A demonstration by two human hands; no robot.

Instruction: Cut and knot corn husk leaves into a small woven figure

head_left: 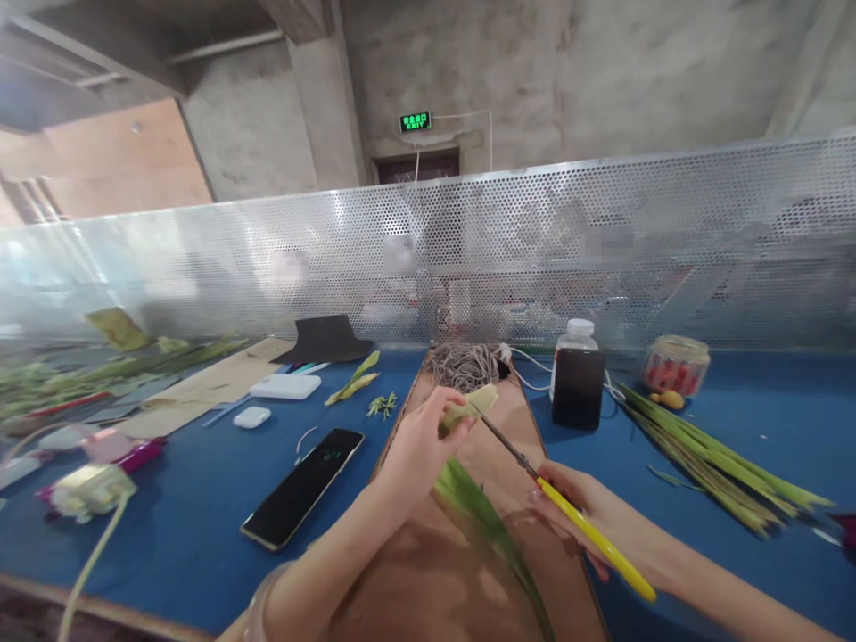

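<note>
My left hand [424,437] is closed around a long green leaf [476,504]. Its pale base end sticks out above my fingers, and the green blade trails down toward me over a brown board [415,588]. In my right hand [585,499] is a pair of yellow-handled scissors [595,539], the metal blades pointing up and left. Their tips meet or lie just in front of the leaf's pale end; whether the blades are apart I cannot make out. A heap of grey cord [465,366] lies at the board's far end.
Left on the blue table are a phone [304,489], a white earbud case [252,417] and a white box [285,386]. To the right stand a white-capped bottle [580,334], a black device [576,390], a jar [677,364] and more leaves [715,459]. A perforated metal screen [321,259] stands behind.
</note>
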